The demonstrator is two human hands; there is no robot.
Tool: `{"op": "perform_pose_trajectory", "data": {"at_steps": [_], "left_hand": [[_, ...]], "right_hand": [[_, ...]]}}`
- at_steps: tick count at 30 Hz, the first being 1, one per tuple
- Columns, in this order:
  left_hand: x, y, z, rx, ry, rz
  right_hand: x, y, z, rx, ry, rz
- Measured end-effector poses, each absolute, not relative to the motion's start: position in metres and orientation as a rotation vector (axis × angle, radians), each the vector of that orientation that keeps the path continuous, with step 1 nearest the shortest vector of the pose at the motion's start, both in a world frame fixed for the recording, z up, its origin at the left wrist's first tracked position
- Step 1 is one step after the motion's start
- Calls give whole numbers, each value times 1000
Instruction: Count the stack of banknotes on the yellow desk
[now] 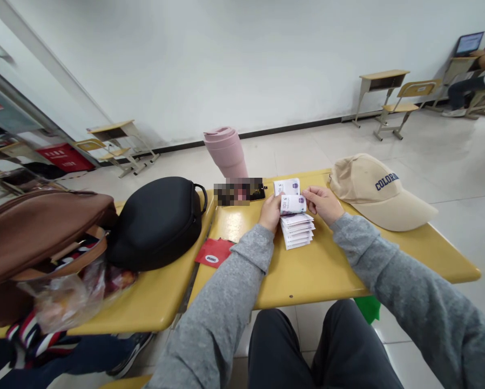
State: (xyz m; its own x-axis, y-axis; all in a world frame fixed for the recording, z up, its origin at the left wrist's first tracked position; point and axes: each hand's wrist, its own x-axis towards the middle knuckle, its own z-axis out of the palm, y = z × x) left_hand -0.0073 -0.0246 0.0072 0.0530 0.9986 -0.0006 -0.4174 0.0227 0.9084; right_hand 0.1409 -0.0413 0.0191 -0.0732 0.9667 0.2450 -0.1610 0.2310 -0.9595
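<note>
My left hand is closed around the left end of some printed paper banknotes, raised a little above the yellow desk. At their right edge, the thumb and fingers of my right hand pinch a corner. Just beyond lies another banknote bundle, partly hidden by the held ones. Nearer to me, a pile of folded banknotes is stacked in staggered layers on the desk. A red pouch with a white oval label lies left of my left forearm.
A pink tumbler and a phone with a partly blurred screen are at the desk's far left. To the right rests a beige cap. A black case, brown bag and plastic bag occupy the adjoining desk.
</note>
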Motion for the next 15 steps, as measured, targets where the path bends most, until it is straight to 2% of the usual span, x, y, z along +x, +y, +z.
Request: {"op": "perform_pose_trajectory", "data": {"at_steps": [6, 15], "left_hand": [[-7, -25, 15, 900, 918, 1344], [-4, -25, 26, 865, 1005, 1345]], "right_hand": [[140, -40, 23, -888, -1313, 1224], [140, -23, 10, -1074, -1307, 1009]]}}
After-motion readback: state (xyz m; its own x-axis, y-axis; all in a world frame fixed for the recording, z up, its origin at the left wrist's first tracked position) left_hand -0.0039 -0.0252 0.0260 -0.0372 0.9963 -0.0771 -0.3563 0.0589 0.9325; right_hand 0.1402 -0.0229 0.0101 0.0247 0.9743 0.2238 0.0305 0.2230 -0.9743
